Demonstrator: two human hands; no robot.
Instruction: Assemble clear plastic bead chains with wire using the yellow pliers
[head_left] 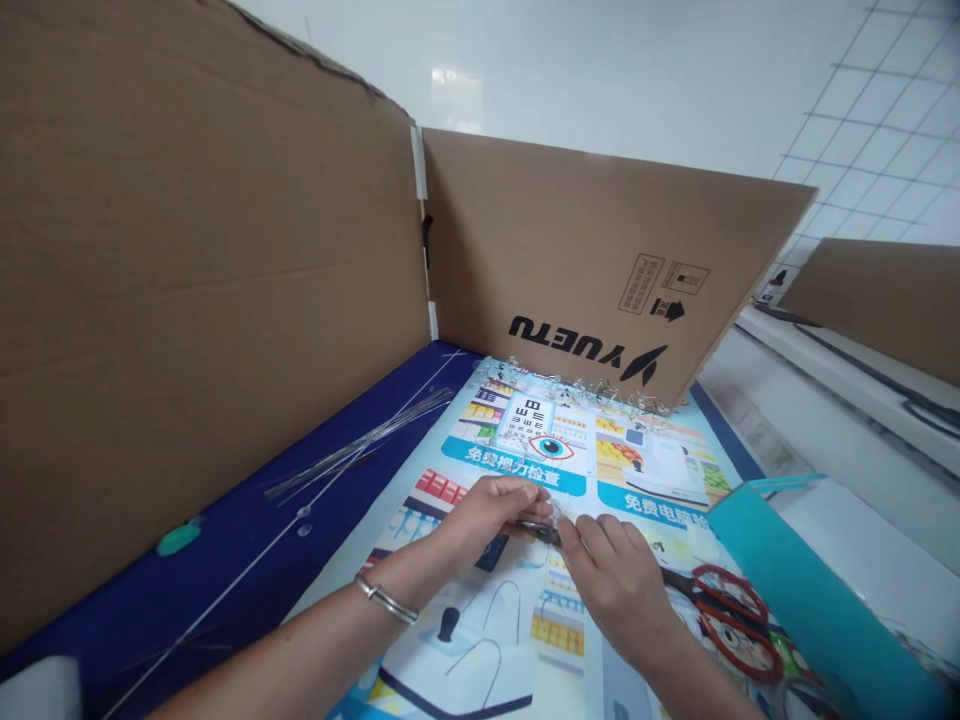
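Fingers of the left hand and right hand pinched a slim dark metallic tool, and uneven pressure could dislodge the clear glinting scrap between them.

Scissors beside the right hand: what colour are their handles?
Red handles, best seen in the head view.

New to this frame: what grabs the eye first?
Probably the upside-down YUETU print on the cardboard panel at the back. Next, at lower centre, the left hand and right hand close together at a small dark metal piece, above a colourful printed poster. Then the red-handled scissors lying to the right of the right hand.
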